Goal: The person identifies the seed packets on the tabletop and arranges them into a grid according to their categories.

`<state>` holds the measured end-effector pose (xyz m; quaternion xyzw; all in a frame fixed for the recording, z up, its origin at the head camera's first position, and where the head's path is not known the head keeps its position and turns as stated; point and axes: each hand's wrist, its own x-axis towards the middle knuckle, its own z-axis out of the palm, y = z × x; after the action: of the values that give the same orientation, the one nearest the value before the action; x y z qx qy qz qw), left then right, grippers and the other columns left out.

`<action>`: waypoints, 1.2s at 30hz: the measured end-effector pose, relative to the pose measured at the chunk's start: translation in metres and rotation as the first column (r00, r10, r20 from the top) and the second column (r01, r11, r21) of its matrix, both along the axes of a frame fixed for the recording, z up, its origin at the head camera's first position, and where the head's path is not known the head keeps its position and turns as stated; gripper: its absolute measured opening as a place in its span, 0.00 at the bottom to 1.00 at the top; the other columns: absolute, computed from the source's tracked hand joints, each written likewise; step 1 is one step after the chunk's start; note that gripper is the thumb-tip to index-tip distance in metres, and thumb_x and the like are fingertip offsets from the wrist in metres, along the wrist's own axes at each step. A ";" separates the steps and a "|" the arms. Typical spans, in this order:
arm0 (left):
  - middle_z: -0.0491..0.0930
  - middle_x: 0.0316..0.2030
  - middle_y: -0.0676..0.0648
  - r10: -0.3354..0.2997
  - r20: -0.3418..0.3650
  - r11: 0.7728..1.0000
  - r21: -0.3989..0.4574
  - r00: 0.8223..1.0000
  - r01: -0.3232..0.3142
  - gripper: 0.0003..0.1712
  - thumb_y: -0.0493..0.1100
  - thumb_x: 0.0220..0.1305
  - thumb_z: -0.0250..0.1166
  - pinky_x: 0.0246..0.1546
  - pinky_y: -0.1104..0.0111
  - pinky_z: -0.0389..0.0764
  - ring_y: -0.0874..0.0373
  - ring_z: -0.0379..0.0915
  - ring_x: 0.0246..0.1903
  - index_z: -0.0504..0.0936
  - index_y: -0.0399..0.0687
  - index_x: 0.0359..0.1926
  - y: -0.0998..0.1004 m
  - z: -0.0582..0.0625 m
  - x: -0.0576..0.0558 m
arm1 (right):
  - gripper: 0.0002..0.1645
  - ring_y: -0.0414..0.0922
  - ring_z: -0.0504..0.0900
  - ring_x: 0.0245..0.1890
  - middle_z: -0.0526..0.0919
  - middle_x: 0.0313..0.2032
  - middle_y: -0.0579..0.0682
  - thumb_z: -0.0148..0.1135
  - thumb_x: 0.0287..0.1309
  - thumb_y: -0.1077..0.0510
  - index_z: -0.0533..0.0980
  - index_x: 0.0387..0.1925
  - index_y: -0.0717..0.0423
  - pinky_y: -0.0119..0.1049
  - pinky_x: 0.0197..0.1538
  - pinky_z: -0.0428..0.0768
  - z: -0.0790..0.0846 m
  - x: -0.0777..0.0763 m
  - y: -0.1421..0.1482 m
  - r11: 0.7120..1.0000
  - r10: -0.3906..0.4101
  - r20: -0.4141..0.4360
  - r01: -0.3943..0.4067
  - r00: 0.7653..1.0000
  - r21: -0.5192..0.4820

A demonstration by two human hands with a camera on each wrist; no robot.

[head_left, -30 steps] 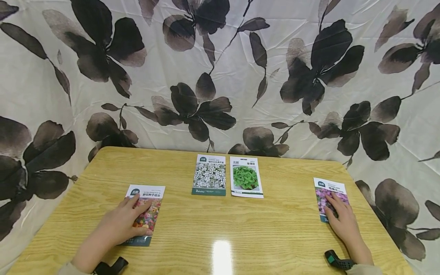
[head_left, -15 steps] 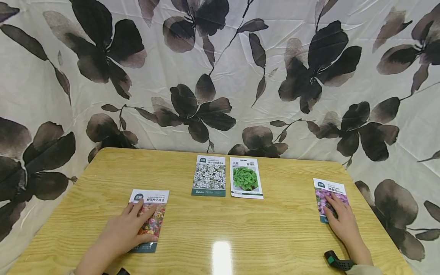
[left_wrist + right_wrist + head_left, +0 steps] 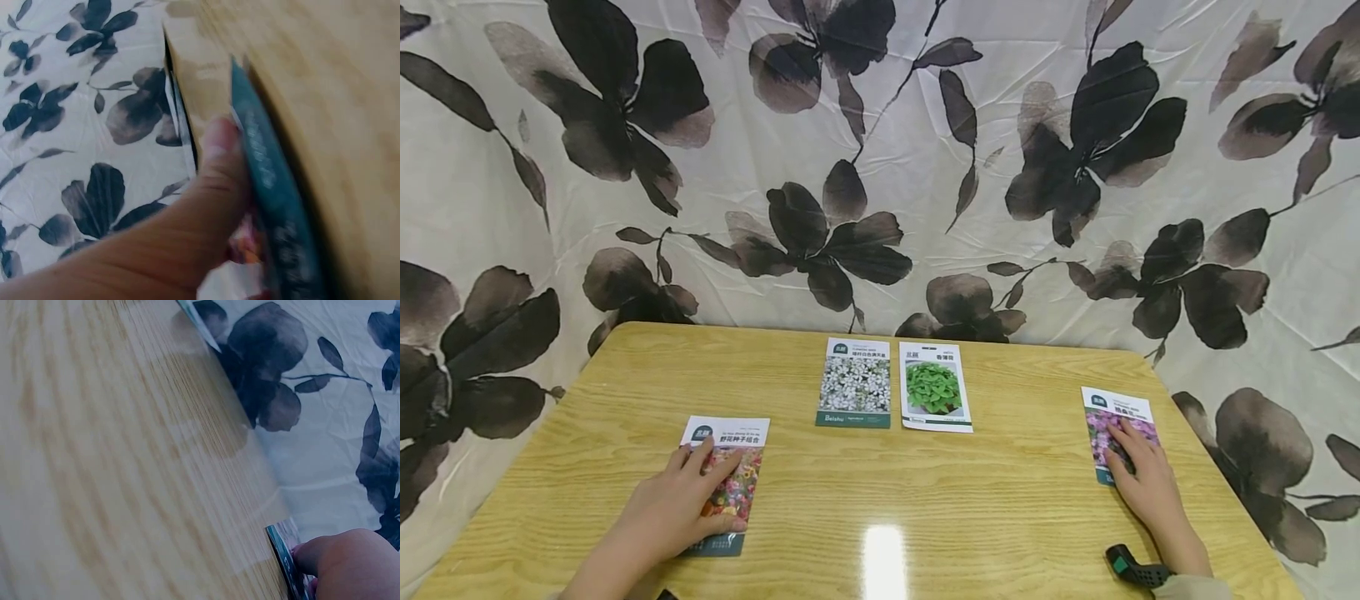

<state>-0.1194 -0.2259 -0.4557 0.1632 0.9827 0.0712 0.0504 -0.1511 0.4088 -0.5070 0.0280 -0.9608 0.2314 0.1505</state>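
My left hand [image 3: 681, 502] lies with spread fingers over a wildflower seed packet [image 3: 741, 487] on the left part of the table. The thumb [image 3: 222, 147] rests on the packet's dark green lower band [image 3: 269, 169] in the left wrist view. Over at the right, my right hand [image 3: 1146, 475] rests its fingers on a seed packet with pink-purple flowers [image 3: 1101, 425], hiding part of its picture. Between the hands, farther back, two more packets lie side by side: one with white flowers [image 3: 853, 383], one with a green leafy plant [image 3: 934, 387].
Everything lies on a light wooden table [image 3: 1000, 517] with a bright glare spot near its front middle. A floral cloth [image 3: 925, 167] hangs behind the table's back edge. A black wrist strap [image 3: 1135, 571] is on the right wrist.
My left hand and the wildflower packet under it have shifted slightly right and toward the front edge. The right hand and the other packets stay where they were.
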 end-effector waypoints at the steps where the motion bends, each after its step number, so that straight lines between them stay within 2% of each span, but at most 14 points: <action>1: 0.66 0.65 0.31 -0.002 -0.003 1.000 0.007 1.000 0.002 0.58 0.84 0.45 0.57 0.35 0.41 0.79 0.29 0.63 0.60 0.72 0.53 0.69 -0.001 -0.001 0.000 | 0.27 0.72 0.60 0.63 0.63 0.67 0.71 0.55 0.68 0.57 0.69 0.64 0.67 0.73 0.56 0.57 0.000 0.000 0.000 1.000 0.000 0.002 0.000 1.000 0.000; 5: 0.65 0.65 0.33 -0.012 -0.056 0.998 0.056 0.998 0.015 0.57 0.85 0.48 0.54 0.48 0.39 0.73 0.33 0.63 0.60 0.71 0.56 0.70 -0.007 -0.012 0.004 | 0.27 0.72 0.60 0.62 0.63 0.67 0.72 0.55 0.68 0.57 0.70 0.64 0.68 0.73 0.56 0.58 0.001 0.000 -0.001 1.000 0.002 -0.002 -0.002 1.000 0.003; 7: 0.64 0.66 0.35 -0.014 -0.089 0.996 0.090 0.996 0.022 0.54 0.83 0.50 0.55 0.51 0.39 0.70 0.34 0.63 0.60 0.70 0.59 0.71 -0.010 -0.019 0.005 | 0.27 0.72 0.60 0.62 0.63 0.67 0.72 0.56 0.68 0.57 0.70 0.64 0.67 0.73 0.56 0.58 0.002 0.000 -0.001 1.000 0.005 -0.009 -0.005 1.000 0.001; 11: 0.62 0.67 0.37 -0.007 -0.128 0.991 0.131 0.992 0.024 0.51 0.80 0.52 0.59 0.47 0.42 0.68 0.39 0.61 0.57 0.66 0.64 0.73 -0.013 -0.027 0.007 | 0.27 0.71 0.60 0.62 0.63 0.67 0.72 0.56 0.68 0.58 0.70 0.64 0.67 0.73 0.56 0.58 0.003 -0.001 -0.001 1.000 0.011 -0.016 -0.011 1.000 -0.002; 15: 0.60 0.68 0.38 -0.005 -0.132 0.991 0.135 0.991 0.023 0.50 0.78 0.53 0.61 0.43 0.49 0.65 0.42 0.61 0.55 0.64 0.66 0.74 -0.014 -0.029 0.008 | 0.27 0.71 0.61 0.62 0.64 0.67 0.72 0.56 0.68 0.58 0.70 0.64 0.67 0.73 0.56 0.58 0.003 -0.001 -0.002 1.000 0.014 -0.021 -0.014 1.000 -0.001; 24: 0.60 0.68 0.37 -0.011 -0.142 0.990 0.136 0.990 0.030 0.50 0.78 0.55 0.59 0.40 0.55 0.60 0.41 0.59 0.56 0.64 0.64 0.74 -0.011 -0.035 0.009 | 0.27 0.72 0.60 0.62 0.63 0.67 0.72 0.56 0.68 0.58 0.70 0.64 0.68 0.73 0.56 0.58 0.002 0.000 -0.002 1.000 0.006 -0.009 -0.006 1.000 0.001; 30: 0.61 0.68 0.37 -0.017 -0.153 0.989 0.141 0.988 0.039 0.49 0.77 0.55 0.61 0.38 0.56 0.59 0.41 0.59 0.56 0.65 0.63 0.74 -0.007 -0.035 0.011 | 0.27 0.72 0.60 0.62 0.63 0.67 0.72 0.55 0.68 0.58 0.70 0.64 0.67 0.73 0.56 0.57 0.001 0.000 -0.002 1.000 0.001 -0.003 -0.001 1.000 -0.001; 36: 0.60 0.69 0.36 -0.016 -0.124 0.990 0.139 0.992 0.033 0.49 0.78 0.55 0.60 0.37 0.57 0.57 0.40 0.59 0.57 0.66 0.62 0.73 -0.003 -0.034 0.012 | 0.27 0.72 0.60 0.63 0.63 0.67 0.72 0.55 0.68 0.57 0.69 0.65 0.67 0.73 0.56 0.58 0.000 0.000 -0.001 1.000 -0.008 0.003 0.008 1.000 0.001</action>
<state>-0.1073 -0.2285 -0.4896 0.1823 0.9745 0.1294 -0.0206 -0.1512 0.4077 -0.5066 0.0240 -0.9611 0.2305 0.1500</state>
